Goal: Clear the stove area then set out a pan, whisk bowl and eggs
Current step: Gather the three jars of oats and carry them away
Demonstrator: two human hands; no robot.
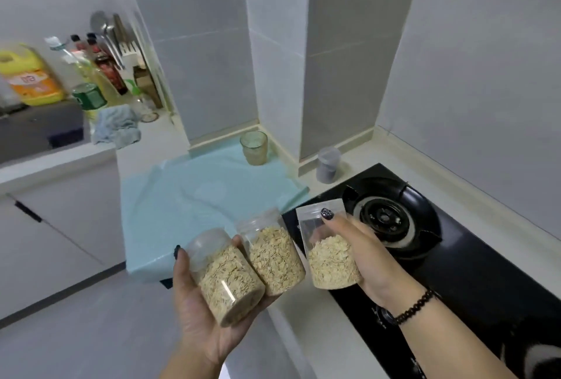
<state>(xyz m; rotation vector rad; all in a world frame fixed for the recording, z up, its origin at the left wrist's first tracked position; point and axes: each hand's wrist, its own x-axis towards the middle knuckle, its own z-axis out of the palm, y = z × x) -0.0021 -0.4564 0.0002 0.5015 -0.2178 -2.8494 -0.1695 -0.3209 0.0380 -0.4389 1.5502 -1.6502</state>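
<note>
Presently, head view: left hand (200,296) cradles two clear oat jars (230,281), fingers curled under them; right hand (361,254) pinches a clear oat pouch (329,254) above the stove (455,260) edge. Jars judged light, rigid, slick: support from beneath. Pouch soft: hold near its top. Blue-covered counter (182,196) and a glass (254,148) lie beyond; tiled walls close in

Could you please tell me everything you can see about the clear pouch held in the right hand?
The pouch is a clear, flexible plastic bag, seemingly with a zip strip across its top. Pale oat-like flakes fill roughly its lower half; the upper part is empty and see-through. It stands nearly upright, held in the air over the near edge of the black stove. The right hand grips it from the side, thumb across the front. Whether it touches the neighbouring jar is unclear.
</note>
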